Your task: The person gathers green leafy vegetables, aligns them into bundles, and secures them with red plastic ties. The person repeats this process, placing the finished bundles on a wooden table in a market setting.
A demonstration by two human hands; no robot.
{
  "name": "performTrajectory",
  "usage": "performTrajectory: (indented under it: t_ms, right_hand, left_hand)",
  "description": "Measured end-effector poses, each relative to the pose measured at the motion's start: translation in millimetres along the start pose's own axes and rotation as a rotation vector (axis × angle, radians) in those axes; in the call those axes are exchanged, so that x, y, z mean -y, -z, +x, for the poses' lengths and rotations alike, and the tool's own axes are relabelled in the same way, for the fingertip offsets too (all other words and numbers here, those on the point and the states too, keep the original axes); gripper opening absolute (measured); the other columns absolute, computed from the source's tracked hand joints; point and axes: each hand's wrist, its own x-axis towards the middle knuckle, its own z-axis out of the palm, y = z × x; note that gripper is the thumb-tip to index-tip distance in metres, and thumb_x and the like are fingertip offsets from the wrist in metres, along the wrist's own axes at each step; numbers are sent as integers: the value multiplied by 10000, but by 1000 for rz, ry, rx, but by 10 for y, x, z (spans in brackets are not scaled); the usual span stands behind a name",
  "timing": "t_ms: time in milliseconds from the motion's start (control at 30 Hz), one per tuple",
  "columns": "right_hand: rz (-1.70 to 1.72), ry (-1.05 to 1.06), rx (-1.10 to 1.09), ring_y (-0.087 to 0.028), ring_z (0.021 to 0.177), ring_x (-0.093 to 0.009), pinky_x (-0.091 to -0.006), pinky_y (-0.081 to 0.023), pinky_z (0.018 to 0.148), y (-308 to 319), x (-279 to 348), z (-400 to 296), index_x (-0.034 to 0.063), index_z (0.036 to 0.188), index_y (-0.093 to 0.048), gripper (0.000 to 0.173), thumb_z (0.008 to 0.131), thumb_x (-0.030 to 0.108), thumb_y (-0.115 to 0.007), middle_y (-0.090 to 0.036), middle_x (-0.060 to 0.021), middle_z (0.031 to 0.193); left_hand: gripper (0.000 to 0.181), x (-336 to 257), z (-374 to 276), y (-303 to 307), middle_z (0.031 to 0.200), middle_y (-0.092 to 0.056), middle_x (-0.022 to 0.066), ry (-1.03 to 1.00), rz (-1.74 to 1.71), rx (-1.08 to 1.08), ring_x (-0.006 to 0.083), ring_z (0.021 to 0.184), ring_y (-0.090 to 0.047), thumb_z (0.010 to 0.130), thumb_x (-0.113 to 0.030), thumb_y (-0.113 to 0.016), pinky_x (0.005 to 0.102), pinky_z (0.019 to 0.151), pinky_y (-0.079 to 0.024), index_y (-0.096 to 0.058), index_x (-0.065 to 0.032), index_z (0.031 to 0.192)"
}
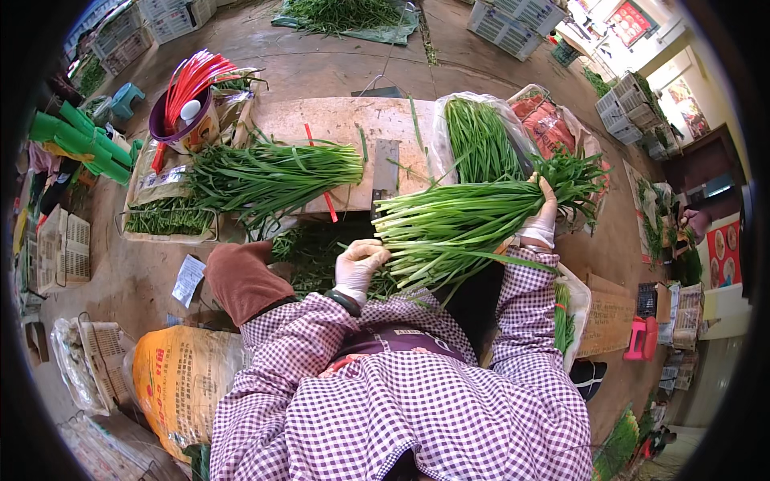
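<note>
My right hand, in a thin white glove, grips a large bunch of garlic chives near its leafy end. The pale cut ends point left, over my lap. My left hand, also gloved, has thumb and fingers pinched together at those ends; whether a stem is between them is hidden. A second bunch of chives lies on the board across a red tie strip. Beside it rests a cleaver, its dark handle towards me. More chives fill a clear plastic bag at the right.
A purple-rimmed bucket of red strips stands at the board's left, above a crate of greens. Loose trimmings lie below the board. An orange sack is at my left, a white crate at my right.
</note>
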Motion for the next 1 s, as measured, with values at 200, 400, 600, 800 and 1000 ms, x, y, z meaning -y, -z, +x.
performTrajectory:
  t_ms: [200,400,600,800,1000]
  right_hand:
    - [31,4,42,-631,703,-180,-320,-550,693,-25,91,-32,33,945,-645,132,846,118,-631,-656,-75,793]
    - [6,-13,62,-635,700,-185,-328,-552,693,-180,13,-112,39,983,-647,155,849,115,-629,-663,-75,796]
    - [-29,-52,84,-622,703,-192,-325,-540,694,-184,-8,-109,43,951,-649,144,854,147,-629,-655,-68,795]
    - [51,-54,-34,-637,744,-197,-323,-540,731,-101,14,3,21,973,-650,172,850,140,-631,-676,-94,851]
    - [-65,21,-80,-636,769,-228,-375,-531,763,287,-38,214,37,904,-656,160,854,185,-620,-679,-83,850]
  left_hand:
    - [369,-212,-4,60,1019,-621,12,-24,-7,-83,96,881,-574,745,-66,-774,240,790,-470,-628,-29,1082]
    - [237,-276,55,-124,968,-593,13,-89,-87,-40,95,829,-556,716,17,-760,241,733,-459,-654,-34,921]
    - [78,-203,129,86,760,-610,-18,-48,82,-122,67,712,-533,811,-61,-710,209,683,-434,-636,-38,812]
    - [364,-67,171,264,849,-633,4,221,155,56,102,805,-537,921,-402,-561,277,792,-429,-662,-53,909]
    - [392,-300,91,54,1023,-598,-14,247,-23,14,110,956,-521,912,-458,-517,286,832,-402,-635,-121,1074]
